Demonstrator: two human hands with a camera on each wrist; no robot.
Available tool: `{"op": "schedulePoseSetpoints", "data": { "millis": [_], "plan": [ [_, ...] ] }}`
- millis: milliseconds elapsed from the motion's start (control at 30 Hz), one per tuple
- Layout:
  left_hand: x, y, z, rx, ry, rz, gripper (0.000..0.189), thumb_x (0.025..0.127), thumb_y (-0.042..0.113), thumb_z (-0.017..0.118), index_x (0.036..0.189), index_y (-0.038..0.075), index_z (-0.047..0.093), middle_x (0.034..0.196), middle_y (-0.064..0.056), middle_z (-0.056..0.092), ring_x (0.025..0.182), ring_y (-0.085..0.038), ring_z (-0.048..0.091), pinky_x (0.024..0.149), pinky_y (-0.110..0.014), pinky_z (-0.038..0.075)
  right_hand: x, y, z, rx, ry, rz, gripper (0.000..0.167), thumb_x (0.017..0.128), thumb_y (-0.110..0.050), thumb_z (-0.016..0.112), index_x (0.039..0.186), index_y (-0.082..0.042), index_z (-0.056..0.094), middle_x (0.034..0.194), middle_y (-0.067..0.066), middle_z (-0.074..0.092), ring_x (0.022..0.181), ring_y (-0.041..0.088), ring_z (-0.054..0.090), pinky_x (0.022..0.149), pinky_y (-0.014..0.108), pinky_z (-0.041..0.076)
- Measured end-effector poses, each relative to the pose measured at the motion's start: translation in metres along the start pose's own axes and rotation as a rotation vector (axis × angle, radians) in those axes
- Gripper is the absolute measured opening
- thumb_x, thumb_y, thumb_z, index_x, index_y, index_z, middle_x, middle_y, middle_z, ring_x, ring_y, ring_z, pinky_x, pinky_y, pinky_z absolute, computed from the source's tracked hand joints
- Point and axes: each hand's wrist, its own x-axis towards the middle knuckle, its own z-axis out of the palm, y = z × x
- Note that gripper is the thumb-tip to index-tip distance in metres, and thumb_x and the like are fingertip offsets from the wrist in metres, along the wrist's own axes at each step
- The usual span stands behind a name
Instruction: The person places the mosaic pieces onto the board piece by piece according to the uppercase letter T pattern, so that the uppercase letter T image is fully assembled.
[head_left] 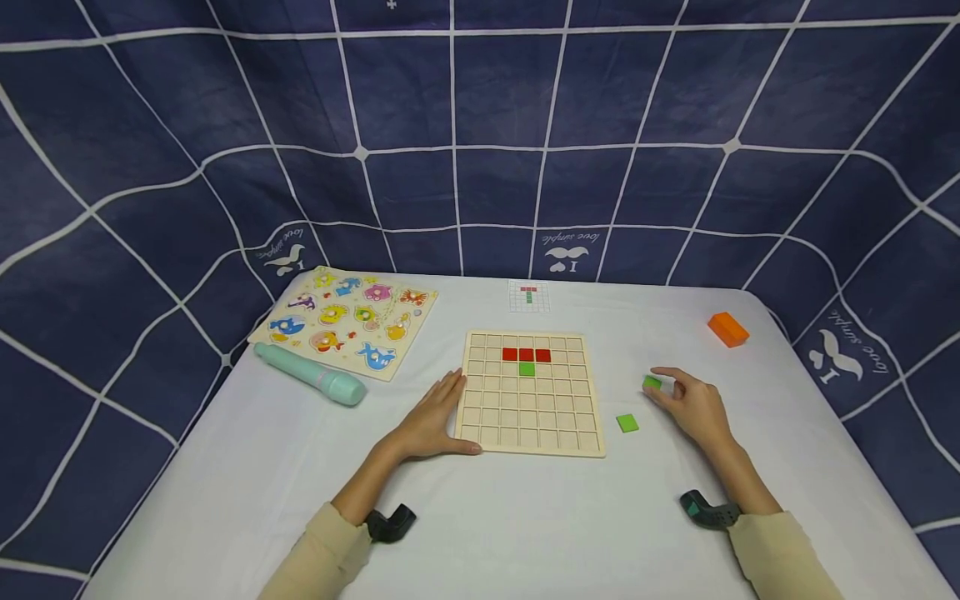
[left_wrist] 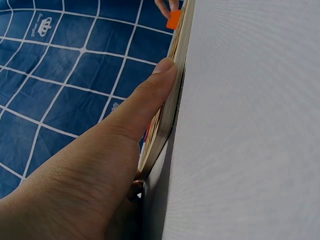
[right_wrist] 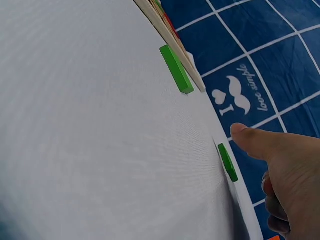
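A light wooden grid board (head_left: 480,417) lies on the white table, with three red tiles (head_left: 527,355) in a row and one green tile (head_left: 527,369) below the middle one. My left hand (head_left: 431,421) rests at the board's lower left corner, fingers along its left side and thumb (left_wrist: 155,85) against the near edge. To the right, my right hand (head_left: 693,408) is at a loose green tile (head_left: 652,382), thumb and forefinger spread around it. That tile (right_wrist: 228,162) lies on the cloth, apart from the thumb in the right wrist view. Another green tile (head_left: 627,423) lies nearer the board.
A small card (head_left: 528,297) printed with a red and green T pattern lies behind the board. An orange block (head_left: 727,329) is at the back right. On the left are a sea-animal puzzle board (head_left: 348,321) and a mint-green cylindrical object (head_left: 311,373). Dark blue checked cloth (head_left: 495,192) hangs behind.
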Motion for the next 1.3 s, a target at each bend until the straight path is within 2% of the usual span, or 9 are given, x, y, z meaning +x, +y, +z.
{"op": "schedulePoseSetpoints", "data": {
  "millis": [200, 467, 767, 900, 1100, 1300],
  "plan": [
    [0.000, -0.001, 0.001, -0.001, 0.019, 0.023, 0.126, 0.059, 0.071, 0.069, 0.147, 0.001, 0.012, 0.154, -0.012, 0.006, 0.140, -0.022, 0.001, 0.112, -0.038, 0.008, -0.002, 0.001, -0.002, -0.018, -0.028, 0.032, 0.037, 0.074, -0.022, 0.078, 0.105, -0.005, 0.068, 0.051, -0.004, 0.039, 0.044, 0.011, 0.032, 0.038, 0.024, 0.025],
    [0.000, 0.000, 0.001, -0.006, 0.006, -0.001, 0.126, 0.059, 0.070, 0.070, 0.147, 0.003, 0.011, 0.154, -0.010, 0.004, 0.140, -0.019, -0.001, 0.112, -0.035, 0.007, -0.005, 0.006, 0.000, -0.057, -0.103, 0.104, 0.043, 0.077, -0.030, 0.076, 0.107, -0.001, 0.067, 0.052, -0.002, 0.041, 0.046, 0.013, 0.036, 0.040, 0.025, 0.026],
    [0.000, 0.001, 0.001, -0.006, 0.009, -0.001, 0.126, 0.059, 0.069, 0.071, 0.147, 0.002, 0.012, 0.154, -0.011, 0.005, 0.140, -0.020, 0.000, 0.112, -0.035, 0.006, -0.006, 0.005, -0.004, -0.045, -0.105, 0.130, 0.032, 0.078, -0.023, 0.075, 0.101, -0.003, 0.068, 0.053, -0.001, 0.040, 0.046, 0.013, 0.036, 0.041, 0.025, 0.025],
    [0.000, 0.001, 0.001, -0.005, 0.009, -0.001, 0.125, 0.059, 0.070, 0.070, 0.147, 0.002, 0.012, 0.154, -0.011, 0.005, 0.140, -0.020, 0.000, 0.112, -0.034, 0.006, -0.005, 0.005, -0.006, -0.022, -0.078, 0.101, 0.029, 0.078, -0.022, 0.075, 0.100, -0.004, 0.068, 0.051, -0.003, 0.039, 0.045, 0.012, 0.034, 0.040, 0.025, 0.025],
    [-0.001, 0.001, 0.000, -0.011, 0.005, 0.000, 0.125, 0.060, 0.069, 0.071, 0.147, 0.002, 0.011, 0.154, -0.011, 0.005, 0.140, -0.020, 0.000, 0.112, -0.035, 0.006, 0.000, -0.001, -0.009, 0.013, 0.014, 0.016, 0.026, 0.076, -0.020, 0.076, 0.098, -0.007, 0.070, 0.050, -0.005, 0.036, 0.042, 0.007, 0.029, 0.037, 0.025, 0.024],
    [-0.001, 0.001, 0.000, -0.004, 0.002, 0.007, 0.125, 0.060, 0.069, 0.070, 0.148, 0.003, 0.010, 0.154, -0.012, 0.004, 0.140, -0.021, 0.000, 0.112, -0.034, 0.005, 0.007, -0.018, -0.006, 0.023, -0.005, 0.009, 0.028, 0.078, -0.024, 0.075, 0.100, -0.008, 0.070, 0.051, -0.006, 0.036, 0.042, 0.009, 0.030, 0.036, 0.024, 0.024]
  ]
}}
